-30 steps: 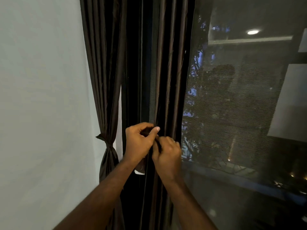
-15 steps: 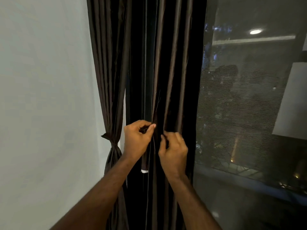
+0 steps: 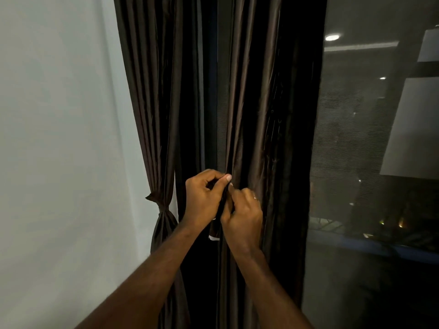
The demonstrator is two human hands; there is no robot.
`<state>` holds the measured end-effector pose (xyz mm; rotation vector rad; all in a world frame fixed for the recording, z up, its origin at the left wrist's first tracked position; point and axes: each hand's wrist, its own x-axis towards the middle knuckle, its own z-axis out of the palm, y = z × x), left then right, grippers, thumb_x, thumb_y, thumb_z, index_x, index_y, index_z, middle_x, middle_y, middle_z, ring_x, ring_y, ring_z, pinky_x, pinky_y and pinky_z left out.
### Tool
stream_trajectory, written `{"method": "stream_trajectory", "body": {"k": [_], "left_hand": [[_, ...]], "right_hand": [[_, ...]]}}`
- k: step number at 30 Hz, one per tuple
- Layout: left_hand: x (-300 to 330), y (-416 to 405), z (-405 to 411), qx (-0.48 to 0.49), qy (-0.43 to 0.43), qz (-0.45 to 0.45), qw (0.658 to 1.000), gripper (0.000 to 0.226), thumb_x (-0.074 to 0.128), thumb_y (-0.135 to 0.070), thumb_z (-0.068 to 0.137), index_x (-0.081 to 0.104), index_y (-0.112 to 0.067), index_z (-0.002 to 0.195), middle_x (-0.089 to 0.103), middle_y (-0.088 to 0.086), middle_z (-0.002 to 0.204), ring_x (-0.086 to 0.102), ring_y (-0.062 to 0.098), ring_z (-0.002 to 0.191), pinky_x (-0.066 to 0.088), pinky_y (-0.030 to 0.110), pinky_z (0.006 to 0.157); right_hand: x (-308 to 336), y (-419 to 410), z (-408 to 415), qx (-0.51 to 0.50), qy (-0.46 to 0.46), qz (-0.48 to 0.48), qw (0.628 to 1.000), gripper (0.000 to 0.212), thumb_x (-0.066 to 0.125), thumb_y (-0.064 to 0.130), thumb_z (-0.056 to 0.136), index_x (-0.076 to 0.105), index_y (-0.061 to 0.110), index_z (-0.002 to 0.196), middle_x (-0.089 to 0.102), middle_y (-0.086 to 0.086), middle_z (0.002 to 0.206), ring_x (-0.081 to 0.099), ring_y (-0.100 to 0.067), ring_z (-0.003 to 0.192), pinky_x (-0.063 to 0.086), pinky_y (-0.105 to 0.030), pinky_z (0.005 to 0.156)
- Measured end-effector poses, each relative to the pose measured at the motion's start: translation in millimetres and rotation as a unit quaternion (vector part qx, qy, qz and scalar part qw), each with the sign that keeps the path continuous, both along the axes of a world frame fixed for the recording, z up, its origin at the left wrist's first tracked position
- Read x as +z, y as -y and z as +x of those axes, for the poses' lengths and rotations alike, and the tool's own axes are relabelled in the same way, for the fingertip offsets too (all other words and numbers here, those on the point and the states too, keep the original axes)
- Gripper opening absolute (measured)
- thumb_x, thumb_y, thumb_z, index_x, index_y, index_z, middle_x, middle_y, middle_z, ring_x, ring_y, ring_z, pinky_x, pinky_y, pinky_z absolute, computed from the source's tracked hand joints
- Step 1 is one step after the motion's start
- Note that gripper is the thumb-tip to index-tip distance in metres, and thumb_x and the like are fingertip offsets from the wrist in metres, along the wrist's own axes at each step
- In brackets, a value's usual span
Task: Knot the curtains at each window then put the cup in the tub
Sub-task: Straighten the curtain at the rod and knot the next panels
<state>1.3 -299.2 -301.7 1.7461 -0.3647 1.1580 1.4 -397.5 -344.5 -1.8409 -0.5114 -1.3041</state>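
Probably soft and slippery, the dark curtain (image 3: 249, 103) hanging between the wall (image 3: 59, 138) and the window screen (image 3: 368, 162) has a narrow fold pinched by both the left hand (image 3: 204, 198) and right hand (image 3: 242, 214), so gathering lower looks wise.

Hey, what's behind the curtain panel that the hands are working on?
Behind the loose curtain panel, only a dark upright strip shows in the gap to its left. The fabric hides whatever lies directly behind it. The left hand and right hand pinch its edge.
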Motion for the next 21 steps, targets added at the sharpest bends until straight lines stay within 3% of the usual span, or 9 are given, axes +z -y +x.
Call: {"method": "stream_trajectory", "body": {"k": [8,11,13,16,21], "left_hand": [[2.8,-4.2,-0.2,0.000,0.022,0.031,0.999,0.007,0.080,-0.010,0.084,0.076,-0.009,0.079,0.071,-0.002,0.074,0.069,0.013,0.071,0.058,0.033,0.067],[3.0,-8.6,2.9,0.016,0.024,0.040,0.999,0.007,0.078,-0.009,0.086,0.076,-0.009,0.079,0.071,-0.004,0.072,0.068,0.011,0.069,0.057,0.035,0.065],[1.9,-10.9,4.7,0.012,0.023,0.039,0.999,0.009,0.076,-0.011,0.088,0.075,-0.010,0.079,0.070,-0.005,0.072,0.069,0.013,0.069,0.057,0.038,0.065],[-0.3,-10.9,8.2,0.010,0.022,0.034,0.999,0.011,0.075,-0.013,0.089,0.074,-0.010,0.079,0.069,-0.006,0.072,0.069,0.014,0.069,0.057,0.039,0.065],[-3.4,-8.1,14.3,0.023,0.030,0.025,0.999,0.013,0.076,-0.012,0.088,0.072,-0.014,0.076,0.068,-0.008,0.071,0.067,0.013,0.069,0.055,0.032,0.064]], "right_hand": [[0.2,-1.3,-1.3,-0.032,0.018,-0.055,0.998,0.024,0.070,0.001,0.083,0.074,0.006,0.106,0.062,-0.003,0.081,0.060,-0.022,0.076,0.052,-0.043,0.068],[-3.6,13.0,-2.7,-0.017,0.044,0.002,0.999,0.018,0.073,0.016,0.086,0.073,0.014,0.104,0.060,0.001,0.096,0.055,-0.014,0.090,0.049,-0.037,0.076],[-1.6,24.1,-1.5,-0.046,0.019,0.075,0.996,0.031,0.077,0.031,0.086,0.064,0.015,0.109,0.052,-0.001,0.110,0.051,-0.016,0.102,0.044,-0.032,0.085],[3.9,31.9,4.7,-0.097,-0.039,0.103,0.989,0.047,0.080,0.028,0.084,0.053,0.011,0.118,0.051,-0.007,0.118,0.051,-0.023,0.110,0.043,-0.036,0.092],[-5.7,34.0,9.3,-0.061,-0.006,0.068,0.996,0.011,0.069,0.004,0.091,0.068,0.005,0.103,0.064,-0.004,0.092,0.063,-0.024,0.084,0.054,-0.050,0.072]]}}
